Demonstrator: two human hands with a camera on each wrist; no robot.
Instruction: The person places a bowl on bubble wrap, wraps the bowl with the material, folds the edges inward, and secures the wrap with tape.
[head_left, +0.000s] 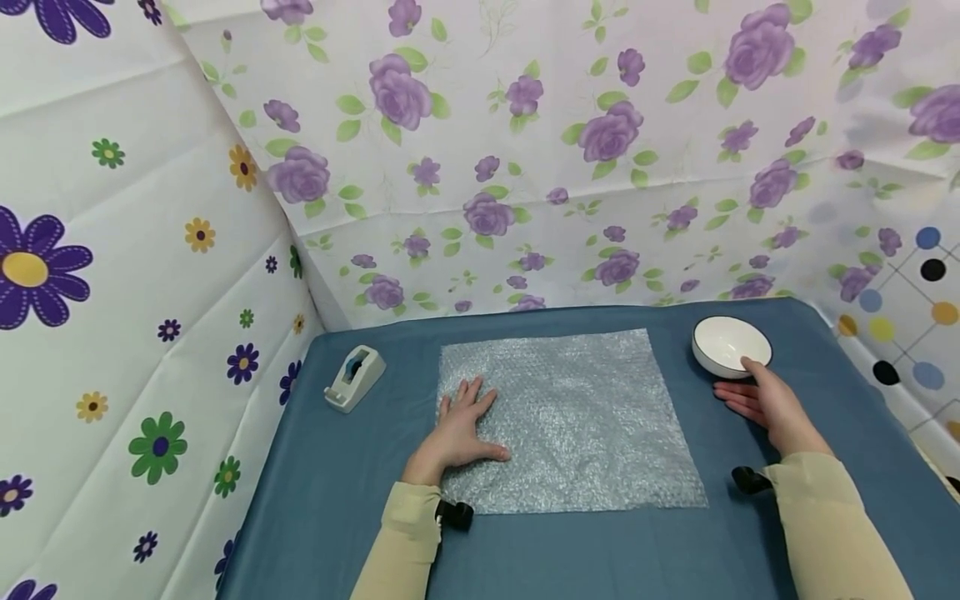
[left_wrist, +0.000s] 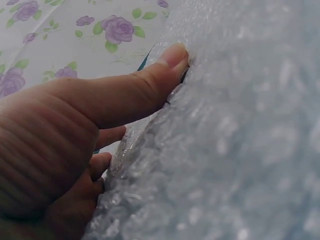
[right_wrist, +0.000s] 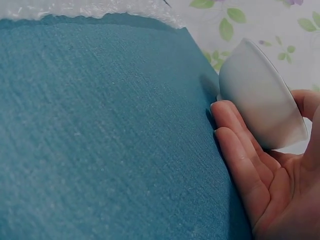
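Observation:
A sheet of bubble wrap (head_left: 577, 425) lies flat on the blue cloth. My left hand (head_left: 459, 433) rests on its left part with fingers spread, and in the left wrist view the thumb (left_wrist: 145, 85) presses on the bubbled surface. To the right of the sheet is a white bowl (head_left: 723, 342) with a dark rim line. My right hand (head_left: 772, 408) holds the bowl by its near side. The thumb hooks over the rim, while the fingers (right_wrist: 240, 150) lie along the outside, low beside the base, in the right wrist view.
A white tape dispenser (head_left: 354, 379) stands on the left of the blue-covered table (head_left: 570, 554), beyond the left hand. Flower-printed sheets (head_left: 480, 167) hang behind and on the left. Dark straps with small devices sit at both wrists.

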